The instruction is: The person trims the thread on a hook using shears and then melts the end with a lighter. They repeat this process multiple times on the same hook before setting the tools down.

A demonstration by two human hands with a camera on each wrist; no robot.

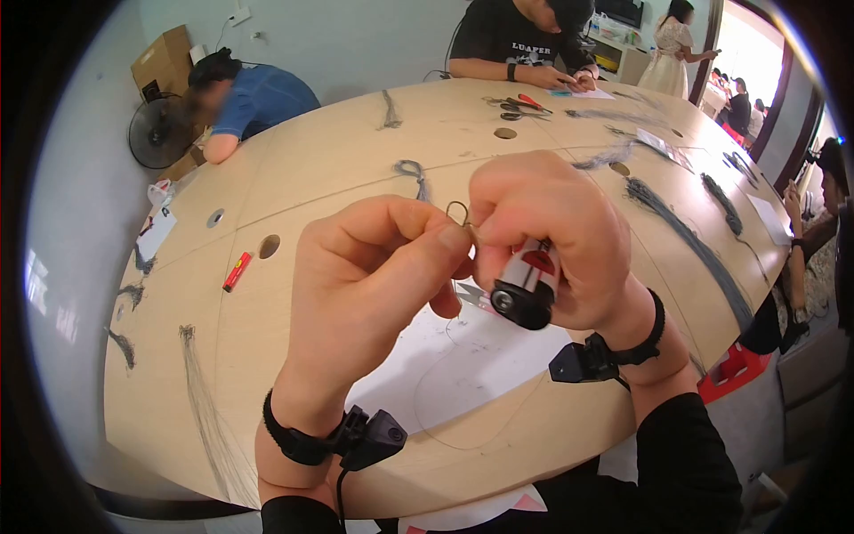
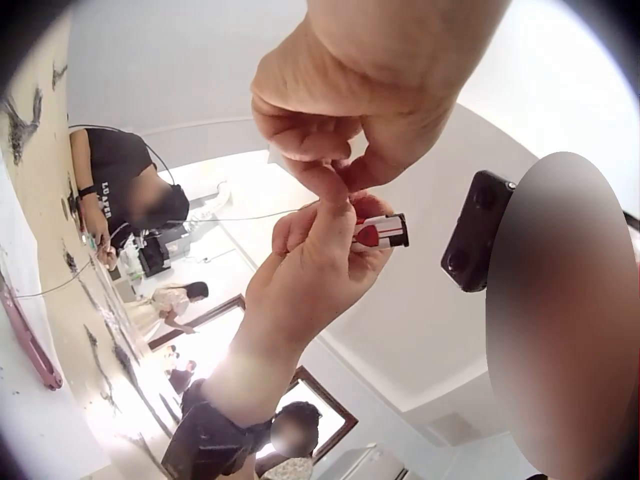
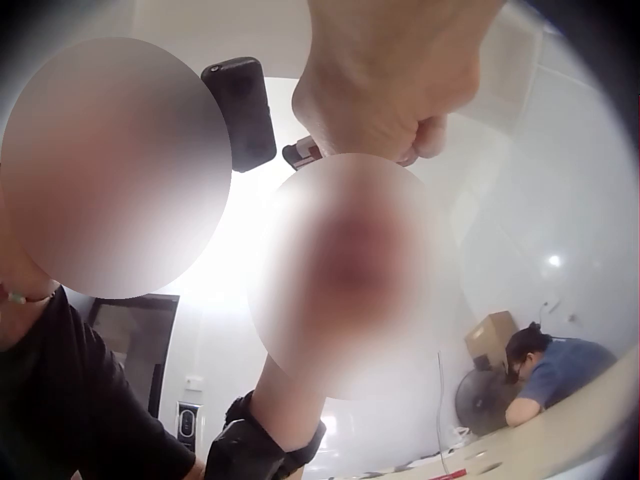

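1. The small loop of thin dark cord point(image 1: 457, 211) stands up from the tips of the left hand point(image 1: 356, 276), pinched between its thumb and forefinger.
2. The right hand point(image 1: 556, 231), just beside the loop, has its fingers curled round a white, red and black cylindrical object point(image 1: 527, 289), whose black end points down and toward the wearer.
3. Both hands are raised over the pale wooden worktop point(image 1: 311, 196), fingertips close together, forearms rising from either side.
4. Below the hands lies a white paper sheet point(image 1: 507, 378) with scissors point(image 1: 476, 298) on it.
5. A small red tube point(image 1: 237, 271) lies left of the left hand.
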